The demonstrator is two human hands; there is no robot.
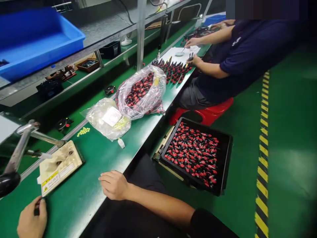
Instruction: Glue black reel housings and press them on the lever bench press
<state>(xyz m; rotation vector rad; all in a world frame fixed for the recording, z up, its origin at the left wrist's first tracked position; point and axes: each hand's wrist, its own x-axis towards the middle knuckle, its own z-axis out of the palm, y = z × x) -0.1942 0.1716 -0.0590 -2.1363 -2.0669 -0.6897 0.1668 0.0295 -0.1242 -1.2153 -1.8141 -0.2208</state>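
Right hand (loosely curled) lies at the bench edge.

The light is uneven: pale glare streaks the near edge of the table, and a soft sheen lies on the floor at right. Glints dot the bag. Shadow fills the space under the shelf; the far shirt sinks into darkness. Wide-angle stretch tilts lines near the edges. Detail in the left hand is unclear.

Free tabletop, pale base alongside
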